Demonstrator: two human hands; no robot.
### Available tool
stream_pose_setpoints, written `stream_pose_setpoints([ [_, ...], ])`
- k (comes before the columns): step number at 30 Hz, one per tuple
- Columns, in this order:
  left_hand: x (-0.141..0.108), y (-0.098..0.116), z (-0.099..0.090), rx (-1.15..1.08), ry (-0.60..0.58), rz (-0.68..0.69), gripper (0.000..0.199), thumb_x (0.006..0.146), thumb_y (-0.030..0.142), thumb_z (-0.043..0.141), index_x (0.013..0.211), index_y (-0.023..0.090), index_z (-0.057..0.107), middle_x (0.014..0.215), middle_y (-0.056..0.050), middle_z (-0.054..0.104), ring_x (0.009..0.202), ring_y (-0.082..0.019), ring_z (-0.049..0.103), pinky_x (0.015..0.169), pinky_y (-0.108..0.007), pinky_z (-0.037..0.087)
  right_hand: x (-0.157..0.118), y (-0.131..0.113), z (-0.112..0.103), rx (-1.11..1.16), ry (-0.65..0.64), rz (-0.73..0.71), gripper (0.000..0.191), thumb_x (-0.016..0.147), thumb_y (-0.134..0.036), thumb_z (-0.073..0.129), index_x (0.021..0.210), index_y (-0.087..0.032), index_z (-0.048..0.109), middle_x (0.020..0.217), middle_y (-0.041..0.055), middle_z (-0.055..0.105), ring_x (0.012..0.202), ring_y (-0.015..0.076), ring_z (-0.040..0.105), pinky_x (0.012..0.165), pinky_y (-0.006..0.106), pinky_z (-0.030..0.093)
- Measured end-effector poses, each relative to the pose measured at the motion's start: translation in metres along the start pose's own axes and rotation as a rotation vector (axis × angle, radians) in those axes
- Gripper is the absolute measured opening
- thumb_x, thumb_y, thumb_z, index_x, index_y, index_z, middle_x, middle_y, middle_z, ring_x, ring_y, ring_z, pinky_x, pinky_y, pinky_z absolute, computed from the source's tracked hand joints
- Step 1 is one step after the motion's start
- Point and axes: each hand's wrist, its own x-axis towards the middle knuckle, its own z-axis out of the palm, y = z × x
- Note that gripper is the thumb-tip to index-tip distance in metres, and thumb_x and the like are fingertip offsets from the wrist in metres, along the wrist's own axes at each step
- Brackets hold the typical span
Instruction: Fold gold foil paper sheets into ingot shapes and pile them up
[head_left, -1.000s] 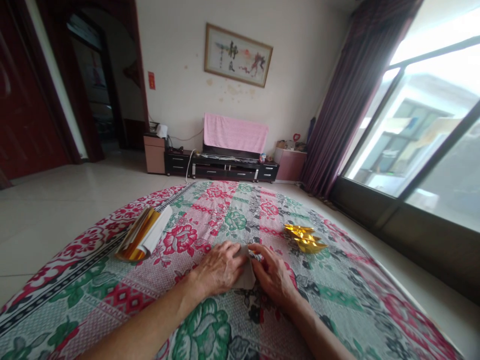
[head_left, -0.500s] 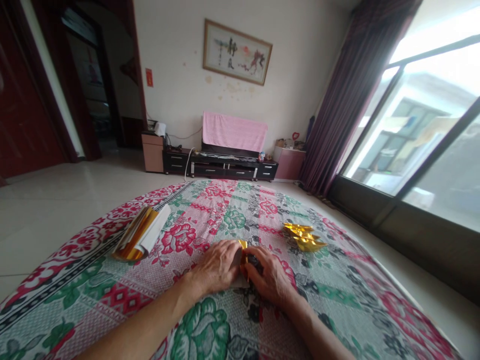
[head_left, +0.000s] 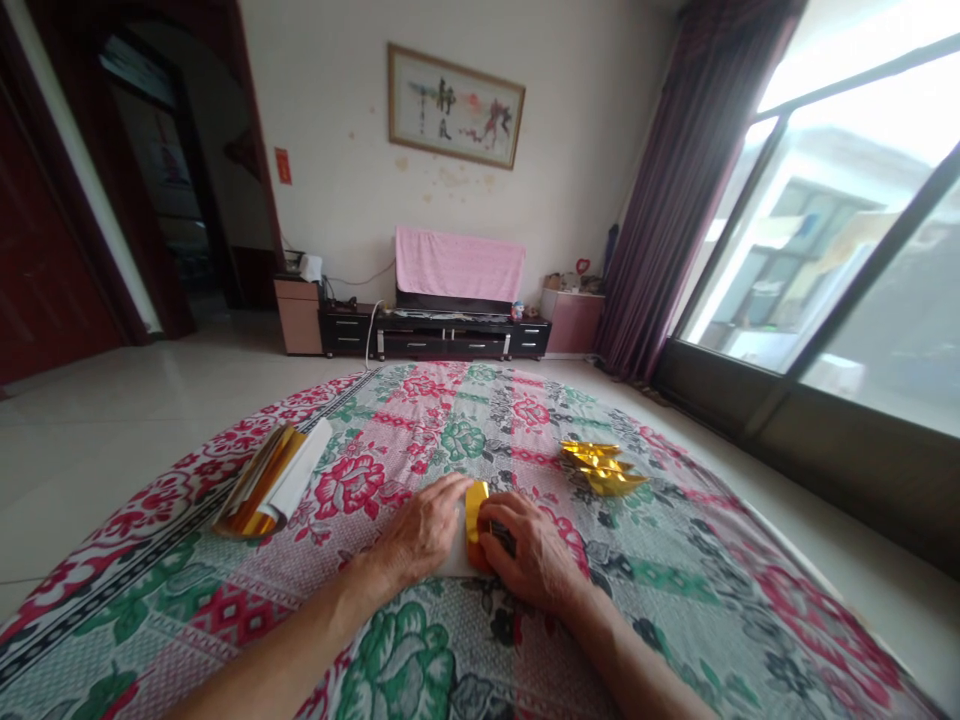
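Observation:
In front of me, a sheet of gold foil paper (head_left: pixel 474 510) with a pale back lies on the flowered cloth, with a gold strip turned up along its middle. My right hand (head_left: pixel 531 548) has its fingers curled on the right side of that strip, thumb and fingers closed on the paper. My left hand (head_left: pixel 426 525) rests on the left part of the sheet, fingers stretched forward and apart from the gold strip. The fingers hide much of the sheet. To the right sit several folded gold foil pieces (head_left: pixel 606 470).
A loose roll of gold and white paper sheets (head_left: pixel 266 485) lies at the left on the flowered tablecloth (head_left: pixel 405 660). Beyond the table's far edge stand a black low cabinet (head_left: pixel 442 342) and a screen under a pink cloth (head_left: pixel 459 262). A large window is at the right.
My left hand has shifted slightly left, off the gold strip, and its fingers have straightened. More of the gold strip shows now. My right hand stays on the paper.

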Motion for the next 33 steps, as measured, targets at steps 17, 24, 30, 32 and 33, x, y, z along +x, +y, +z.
stream_pose_setpoints([
  [17, 0.003, 0.016, -0.009, 0.191, -0.146, 0.106, 0.029, 0.09, 0.021, 0.035, 0.108, 0.019, 0.057, 0.12, -0.007, 0.057, 0.108, -0.022, 0.051, 0.098, -0.039, 0.042, -0.001, 0.001, 0.002, -0.015, 0.029, -0.02, 0.015, 0.076, -0.018, 0.057, 0.09, -0.021, 0.061, 0.109, 0.005, 0.059, 0.098, 0.0195, 0.053, 0.088, 0.034, 0.041],
  [24, 0.003, 0.02, -0.01, 0.221, -0.154, 0.066, 0.03, 0.083, 0.028, 0.048, 0.11, 0.017, 0.056, 0.116, -0.008, 0.058, 0.11, -0.022, 0.049, 0.098, -0.038, 0.041, 0.0, 0.005, -0.004, 0.017, -0.013, -0.033, 0.018, 0.075, -0.022, 0.061, 0.093, -0.021, 0.06, 0.11, 0.005, 0.059, 0.102, 0.0199, 0.052, 0.09, 0.035, 0.04],
  [30, -0.001, 0.023, -0.015, 0.262, -0.215, 0.061, 0.041, 0.083, 0.04, 0.048, 0.118, 0.019, 0.052, 0.131, -0.009, 0.049, 0.12, -0.025, 0.043, 0.1, -0.04, 0.037, 0.0, 0.012, -0.011, 0.045, -0.09, -0.085, 0.028, 0.076, -0.02, 0.059, 0.104, -0.022, 0.058, 0.117, 0.0056, 0.056, 0.108, 0.0198, 0.05, 0.096, 0.037, 0.036],
  [32, -0.002, 0.024, -0.016, 0.273, -0.239, 0.047, 0.044, 0.082, 0.045, 0.048, 0.118, 0.019, 0.052, 0.134, -0.008, 0.046, 0.121, -0.026, 0.041, 0.1, -0.042, 0.036, 0.001, 0.011, -0.01, 0.029, -0.092, -0.067, 0.027, 0.076, -0.015, 0.055, 0.102, -0.021, 0.058, 0.116, 0.0053, 0.056, 0.108, 0.0194, 0.049, 0.096, 0.037, 0.036],
  [33, -0.003, 0.024, -0.015, 0.272, -0.246, 0.041, 0.047, 0.081, 0.047, 0.048, 0.119, 0.019, 0.051, 0.134, -0.009, 0.046, 0.122, -0.027, 0.04, 0.1, -0.042, 0.035, 0.001, 0.01, -0.009, 0.018, -0.09, -0.052, 0.027, 0.077, -0.013, 0.053, 0.102, -0.022, 0.058, 0.115, 0.0052, 0.056, 0.108, 0.0192, 0.049, 0.095, 0.037, 0.036],
])
